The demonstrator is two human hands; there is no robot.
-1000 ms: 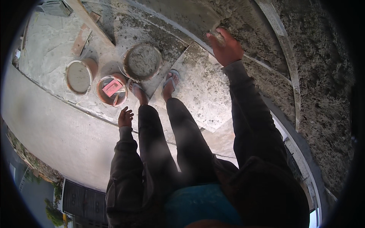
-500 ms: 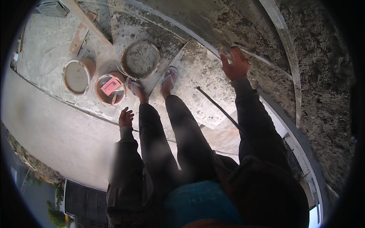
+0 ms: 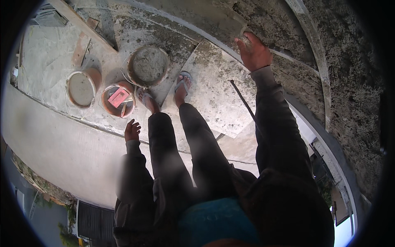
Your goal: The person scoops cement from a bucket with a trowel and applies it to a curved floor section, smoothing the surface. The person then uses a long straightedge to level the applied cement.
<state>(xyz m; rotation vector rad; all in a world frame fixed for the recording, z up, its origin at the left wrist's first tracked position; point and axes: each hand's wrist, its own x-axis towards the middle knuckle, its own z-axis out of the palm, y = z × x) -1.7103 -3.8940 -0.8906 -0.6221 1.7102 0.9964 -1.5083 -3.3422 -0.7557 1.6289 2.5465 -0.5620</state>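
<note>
Up at the wall's ledge, my right hand (image 3: 256,53) is curled, thumb and fingers around a small pale grey thing (image 3: 245,40) that I cannot make out. It is right against the grey, freshly coated wall face (image 3: 218,22). My left hand (image 3: 132,130) hangs by my left leg, fingers loosely apart and holding nothing. Closest to it is a bucket (image 3: 105,108) with a pink plastering float (image 3: 118,97) and a wooden-handled tool (image 3: 123,109) inside. Beyond my sandalled feet stands a bucket of grey mortar (image 3: 149,65).
Another bucket (image 3: 97,77) holds smooth grey slurry at the left. Planks (image 3: 84,25) and stacked grey slabs (image 3: 50,18) lie at the far left. A thin dark rod or cord (image 3: 242,99) extends beside my right sleeve. Rough wall strips (image 3: 349,82) rise on the right.
My right hand has moved farther up along the ledge. My left hand has shifted slightly left and down. The dark rod's free end has swung right and up. The feet stay put.
</note>
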